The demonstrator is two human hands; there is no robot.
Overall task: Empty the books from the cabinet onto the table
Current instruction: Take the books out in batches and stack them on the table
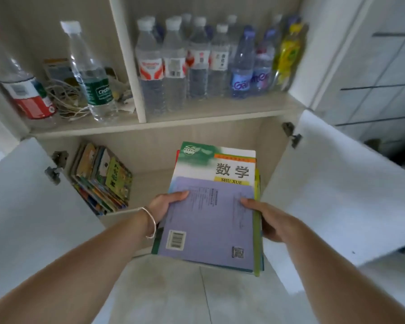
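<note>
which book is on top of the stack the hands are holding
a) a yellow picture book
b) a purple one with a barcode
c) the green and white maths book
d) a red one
b: the purple book with a barcode lies on top of the stack, overlapping the green and white maths book, with the left hand and right hand gripping the stack's sides.

Pale wood shelving [164,123] with white doors [351,183] swung open, over a glossy light tiled floor [173,295].
</note>
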